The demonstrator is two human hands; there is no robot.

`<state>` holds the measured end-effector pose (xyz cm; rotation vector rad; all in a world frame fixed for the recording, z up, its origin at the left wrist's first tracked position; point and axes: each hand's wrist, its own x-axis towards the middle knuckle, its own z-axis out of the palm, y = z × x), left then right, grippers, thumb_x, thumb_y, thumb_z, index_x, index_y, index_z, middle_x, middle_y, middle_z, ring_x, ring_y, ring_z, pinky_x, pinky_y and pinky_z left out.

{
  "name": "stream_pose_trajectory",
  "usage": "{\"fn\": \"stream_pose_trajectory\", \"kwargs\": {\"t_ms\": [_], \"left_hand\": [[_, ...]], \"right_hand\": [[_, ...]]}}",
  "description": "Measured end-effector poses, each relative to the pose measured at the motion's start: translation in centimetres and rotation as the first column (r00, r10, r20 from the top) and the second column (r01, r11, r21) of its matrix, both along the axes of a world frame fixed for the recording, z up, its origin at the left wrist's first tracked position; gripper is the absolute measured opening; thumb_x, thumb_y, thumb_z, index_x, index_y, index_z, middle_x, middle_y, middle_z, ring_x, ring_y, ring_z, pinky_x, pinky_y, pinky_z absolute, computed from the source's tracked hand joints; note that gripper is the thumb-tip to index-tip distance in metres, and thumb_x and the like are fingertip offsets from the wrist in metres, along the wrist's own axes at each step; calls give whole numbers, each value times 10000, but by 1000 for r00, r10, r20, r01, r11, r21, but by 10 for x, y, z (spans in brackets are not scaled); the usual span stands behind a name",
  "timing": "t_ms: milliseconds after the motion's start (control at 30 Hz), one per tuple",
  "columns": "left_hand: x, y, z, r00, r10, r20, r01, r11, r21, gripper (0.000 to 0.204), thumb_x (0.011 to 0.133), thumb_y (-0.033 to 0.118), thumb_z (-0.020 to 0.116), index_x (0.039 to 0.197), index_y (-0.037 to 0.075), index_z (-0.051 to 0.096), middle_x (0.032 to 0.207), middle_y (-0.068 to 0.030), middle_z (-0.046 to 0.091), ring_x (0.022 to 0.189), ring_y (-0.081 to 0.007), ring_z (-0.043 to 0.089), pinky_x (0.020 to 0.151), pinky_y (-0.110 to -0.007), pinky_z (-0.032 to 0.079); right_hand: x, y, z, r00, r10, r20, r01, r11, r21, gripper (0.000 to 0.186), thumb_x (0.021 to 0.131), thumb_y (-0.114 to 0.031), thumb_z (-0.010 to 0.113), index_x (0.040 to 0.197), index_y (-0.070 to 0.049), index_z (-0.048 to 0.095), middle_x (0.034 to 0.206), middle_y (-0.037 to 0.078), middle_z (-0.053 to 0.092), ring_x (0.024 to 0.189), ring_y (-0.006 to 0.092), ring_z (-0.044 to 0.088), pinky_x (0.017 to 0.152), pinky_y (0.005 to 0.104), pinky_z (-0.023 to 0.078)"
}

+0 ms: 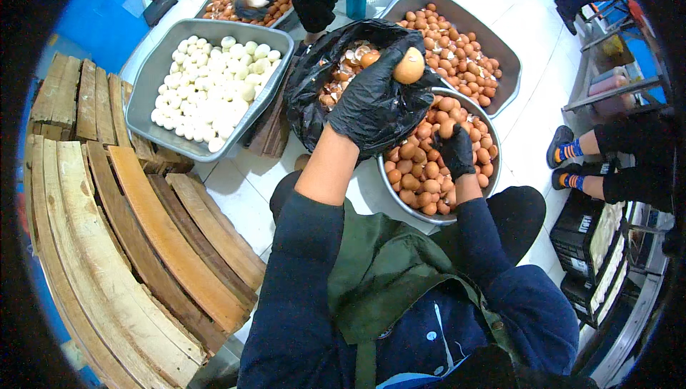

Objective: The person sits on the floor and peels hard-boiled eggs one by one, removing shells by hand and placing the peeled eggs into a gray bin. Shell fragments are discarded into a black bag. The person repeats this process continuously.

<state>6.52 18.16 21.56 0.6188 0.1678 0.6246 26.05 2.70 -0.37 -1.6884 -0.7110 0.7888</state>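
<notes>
My left hand [361, 107], in a black glove, holds a brown egg [409, 67] above a black plastic bag [304, 107]. Brown eggshell pieces [334, 89] lie in the bag. Another brown egg [369, 58] shows by the fingers of that hand; whether it is gripped too I cannot tell. In a round metal bowl [495, 183] of brown eggs, my right hand [457, 155], also black-gloved, reaches down with its fingers bent around a brown egg [447, 129]. Part of the right fingers is hidden among the eggs.
A grey tub [136, 107] of peeled white eggs stands at the left, beside wooden planks [153, 239]. Behind the bowl is a grey tub [511, 67] of brown eggs. At the top a person's hand [251, 7] works over another tub. Another person's feet [564, 160] are at right.
</notes>
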Motion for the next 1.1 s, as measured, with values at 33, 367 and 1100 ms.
{"fn": "stream_pose_trajectory", "kwargs": {"t_ms": [33, 367, 1100], "left_hand": [[2, 1, -2, 1000, 12, 6, -12, 1000, -4, 519, 862, 49, 580, 1339, 4, 381, 1248, -141, 539, 1144, -236, 543, 1016, -328, 436], [-13, -24, -2, 962, 241, -128, -131, 819, 559, 577, 741, -4, 694, 1275, 17, 476, 1230, -110, 573, 1115, -197, 551, 962, -313, 453], [-38, -28, 15, 957, 289, -11, -279, 932, 232, 314, 926, 246, 525, 1175, 59, 562, 1064, -88, 641, 941, -193, 641, 815, -333, 554]], "right_hand": [[-2, 6, 27, 994, -8, -111, 25, 988, 150, 306, 894, -184, 511, 1146, -13, 537, 1004, 162, 619, 931, 306, 609, 769, 385, 513], [-97, 64, 223, 636, -84, 767, -383, 829, 408, 380, 841, -39, 537, 1219, -22, 508, 1135, 156, 556, 1061, 288, 550, 947, 363, 424], [-127, 60, 258, 843, -175, 509, -206, 768, 606, 495, 794, -92, 638, 1249, -5, 465, 1204, 178, 510, 1181, 319, 470, 1016, 385, 378]]}}
